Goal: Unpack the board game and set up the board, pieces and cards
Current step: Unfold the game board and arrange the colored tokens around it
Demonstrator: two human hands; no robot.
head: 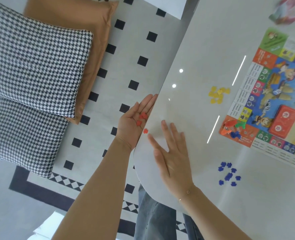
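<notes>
My left hand [134,122] lies palm up just off the white table's edge [160,94], with a few small red house pieces [142,118] resting in the open palm. One more red piece [145,131] sits at the very rim of the table. My right hand [171,156] lies flat on the tabletop, fingers straight and spread, its index fingertip close to that red piece. The colourful game board [271,94] is spread at the right, with a red card deck [286,121] on it and some pawns [233,129] at its orange corner.
A heap of yellow pieces [218,95] lies left of the board and a scatter of blue pieces [229,174] nearer me. A blurred packet [284,13] sits at the far right. Houndstooth and tan cushions [39,63] lie on the black-and-white rug [126,70] left of the table.
</notes>
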